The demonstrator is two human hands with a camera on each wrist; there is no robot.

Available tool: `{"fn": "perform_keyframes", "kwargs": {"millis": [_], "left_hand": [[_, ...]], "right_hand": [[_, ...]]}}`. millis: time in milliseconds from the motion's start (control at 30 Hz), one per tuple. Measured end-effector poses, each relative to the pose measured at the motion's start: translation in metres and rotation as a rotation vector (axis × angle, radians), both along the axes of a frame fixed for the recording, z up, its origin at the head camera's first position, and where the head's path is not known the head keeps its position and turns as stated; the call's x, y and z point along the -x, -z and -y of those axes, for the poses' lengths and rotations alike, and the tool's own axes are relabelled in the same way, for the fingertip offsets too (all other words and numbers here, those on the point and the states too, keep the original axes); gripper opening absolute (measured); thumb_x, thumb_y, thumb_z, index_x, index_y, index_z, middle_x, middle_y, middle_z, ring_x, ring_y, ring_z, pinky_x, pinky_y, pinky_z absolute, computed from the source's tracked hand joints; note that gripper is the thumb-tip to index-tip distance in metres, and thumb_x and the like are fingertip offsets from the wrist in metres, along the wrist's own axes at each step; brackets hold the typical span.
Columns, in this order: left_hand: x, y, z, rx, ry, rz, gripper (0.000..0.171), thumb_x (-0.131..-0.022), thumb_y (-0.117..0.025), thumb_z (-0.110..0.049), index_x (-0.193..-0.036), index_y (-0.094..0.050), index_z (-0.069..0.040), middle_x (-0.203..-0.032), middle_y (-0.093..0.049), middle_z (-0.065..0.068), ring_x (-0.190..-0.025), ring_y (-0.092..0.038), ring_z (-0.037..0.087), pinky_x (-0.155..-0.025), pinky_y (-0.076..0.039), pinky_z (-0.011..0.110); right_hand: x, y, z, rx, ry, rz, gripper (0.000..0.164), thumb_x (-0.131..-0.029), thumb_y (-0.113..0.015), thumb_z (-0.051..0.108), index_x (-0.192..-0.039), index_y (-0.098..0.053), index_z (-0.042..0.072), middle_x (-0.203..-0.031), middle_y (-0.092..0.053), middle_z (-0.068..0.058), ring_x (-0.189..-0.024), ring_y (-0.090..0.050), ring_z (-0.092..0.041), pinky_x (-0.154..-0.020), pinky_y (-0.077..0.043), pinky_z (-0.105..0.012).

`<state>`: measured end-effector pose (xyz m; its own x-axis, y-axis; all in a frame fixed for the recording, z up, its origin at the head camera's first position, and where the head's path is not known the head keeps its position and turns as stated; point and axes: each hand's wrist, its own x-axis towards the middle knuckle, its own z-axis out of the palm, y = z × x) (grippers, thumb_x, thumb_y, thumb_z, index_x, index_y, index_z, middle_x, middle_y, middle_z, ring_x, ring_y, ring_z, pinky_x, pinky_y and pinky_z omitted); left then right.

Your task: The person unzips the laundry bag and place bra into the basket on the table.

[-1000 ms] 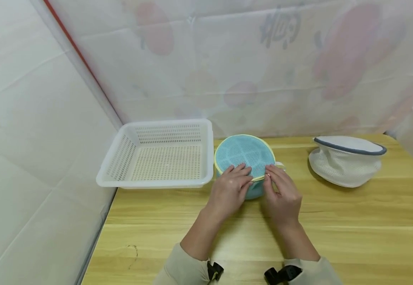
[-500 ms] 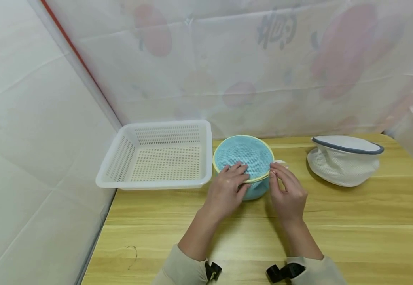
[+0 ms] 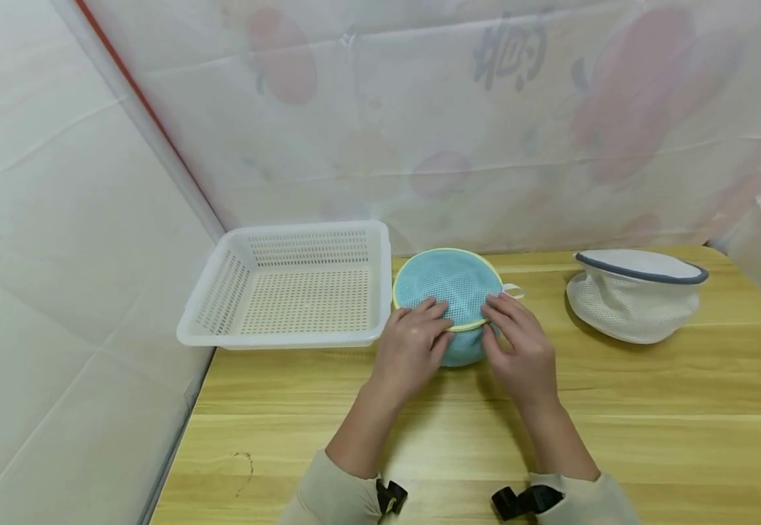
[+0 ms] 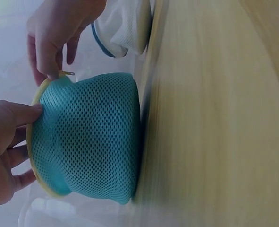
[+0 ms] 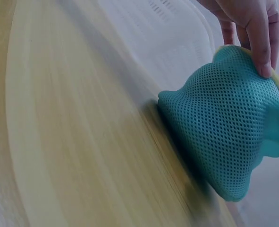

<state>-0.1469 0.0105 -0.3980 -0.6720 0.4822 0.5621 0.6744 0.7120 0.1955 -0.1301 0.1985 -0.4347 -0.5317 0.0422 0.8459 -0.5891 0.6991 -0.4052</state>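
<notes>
A blue mesh laundry bag [image 3: 453, 281] with yellow edging stands upright on the table. My left hand [image 3: 410, 350] pinches its front rim, thumb below and the other fingers spread over the mesh top. Just to the right, my right hand [image 3: 523, 350] pinches the same rim between thumb and fingers. A small zipper pull [image 4: 69, 73] sticks out beside the right fingertips in the left wrist view. On the bag's right side a white loop [image 3: 514, 291] shows. In the right wrist view the right hand is mostly out of frame, and the left thumb presses the bag's side.
Left of the bag stands a white plastic basket [image 3: 380, 339], its bottom bare. A white mesh bag with dark grey edging [image 3: 639, 299] sits at the right. Printed sheeting [image 3: 380, 131] walls the back and left of the wooden table [image 3: 289, 430].
My right hand first slid right along the rim, then came back left to the front edge, uncovering the white loop. My left hand shifted slightly left, still on the rim.
</notes>
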Motion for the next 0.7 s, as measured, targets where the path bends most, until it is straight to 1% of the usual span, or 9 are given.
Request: {"fn": "perform_keyframes", "kwargs": {"millis": [100,200,267,333,400,433,533,633,700], "left_hand": [[-0.0016,-0.0002,-0.0009,0.037,-0.011,-0.007,0.018,-0.088,-0.074,-0.028,-0.105,-0.078,-0.021,-0.126,-0.068,-0.005,-0.127,-0.058,0.012,-0.101,-0.05,0.036],[-0.0025,0.0003,-0.0019,0.054,-0.001,-0.007,0.017,-0.088,-0.075,-0.027,-0.104,-0.078,-0.021,-0.126,-0.068,-0.006,-0.128,-0.057,0.011,-0.104,-0.048,0.038],[-0.0022,0.0015,-0.0025,0.053,0.01,-0.004,0.016,-0.089,-0.074,-0.026,-0.103,-0.078,-0.02,-0.127,-0.068,-0.005,-0.128,-0.056,0.013,-0.107,-0.047,0.041],[-0.0013,0.0022,-0.003,0.033,0.02,0.013,0.017,-0.089,-0.073,-0.028,-0.103,-0.078,-0.019,-0.128,-0.067,-0.003,-0.13,-0.055,0.016,-0.11,-0.044,0.044],[0.0,0.0032,-0.003,-0.005,0.027,0.043,0.021,-0.09,-0.072,-0.03,-0.106,-0.077,-0.018,-0.131,-0.065,0.0,-0.133,-0.053,0.02,-0.111,-0.042,0.048],[0.0006,0.0035,-0.0029,-0.031,0.028,0.059,0.023,-0.091,-0.072,-0.031,-0.109,-0.076,-0.016,-0.134,-0.064,0.003,-0.135,-0.051,0.023,-0.112,-0.04,0.05],[0.0023,0.0044,-0.0021,-0.119,0.019,0.102,0.035,-0.09,-0.072,-0.032,-0.118,-0.071,-0.012,-0.142,-0.057,0.01,-0.14,-0.043,0.031,-0.114,-0.036,0.054],[0.0035,0.0055,-0.0011,-0.192,-0.005,0.124,0.045,-0.088,-0.075,-0.03,-0.126,-0.065,-0.008,-0.148,-0.049,0.016,-0.143,-0.037,0.036,-0.116,-0.033,0.052],[0.0042,0.0063,-0.0009,-0.229,-0.022,0.127,0.049,-0.086,-0.077,-0.028,-0.129,-0.062,-0.008,-0.148,-0.046,0.017,-0.142,-0.038,0.035,-0.115,-0.037,0.047]], "right_hand": [[-0.0013,-0.0012,0.0013,-0.04,0.014,0.047,0.028,-0.076,-0.07,-0.011,-0.103,-0.075,-0.005,-0.113,-0.071,-0.018,-0.114,-0.063,-0.04,-0.11,-0.039,-0.019],[-0.0031,-0.0026,0.001,-0.06,0.046,0.104,0.026,-0.075,-0.074,-0.013,-0.099,-0.076,-0.004,-0.111,-0.072,-0.017,-0.111,-0.064,-0.038,-0.109,-0.038,-0.013],[-0.0042,-0.0034,0.0004,-0.06,0.056,0.137,0.025,-0.074,-0.076,-0.013,-0.097,-0.076,-0.004,-0.109,-0.072,-0.017,-0.108,-0.066,-0.038,-0.106,-0.037,-0.009],[-0.0049,-0.0043,-0.0003,-0.039,0.053,0.165,0.025,-0.074,-0.077,-0.013,-0.097,-0.076,-0.004,-0.107,-0.073,-0.017,-0.105,-0.067,-0.038,-0.103,-0.037,-0.006],[-0.0053,-0.0048,-0.0003,0.014,0.041,0.185,0.024,-0.074,-0.077,-0.013,-0.097,-0.076,-0.004,-0.106,-0.074,-0.018,-0.104,-0.068,-0.037,-0.101,-0.039,-0.005],[-0.0054,-0.0051,-0.0004,0.049,0.031,0.198,0.023,-0.075,-0.077,-0.012,-0.097,-0.076,-0.004,-0.106,-0.074,-0.018,-0.105,-0.069,-0.034,-0.1,-0.04,-0.005],[-0.0054,-0.0057,-0.0004,0.171,0.008,0.238,0.021,-0.078,-0.076,-0.011,-0.098,-0.076,-0.004,-0.106,-0.074,-0.018,-0.109,-0.069,-0.017,-0.097,-0.044,-0.008],[-0.0055,-0.0064,-0.0003,0.302,-0.019,0.279,0.02,-0.08,-0.074,-0.009,-0.099,-0.076,-0.004,-0.106,-0.073,-0.019,-0.11,-0.065,-0.001,-0.094,-0.048,-0.01],[-0.0057,-0.007,0.0002,0.376,-0.033,0.301,0.019,-0.082,-0.073,-0.009,-0.1,-0.076,-0.004,-0.107,-0.073,-0.02,-0.109,-0.064,0.003,-0.091,-0.049,-0.01]]}}
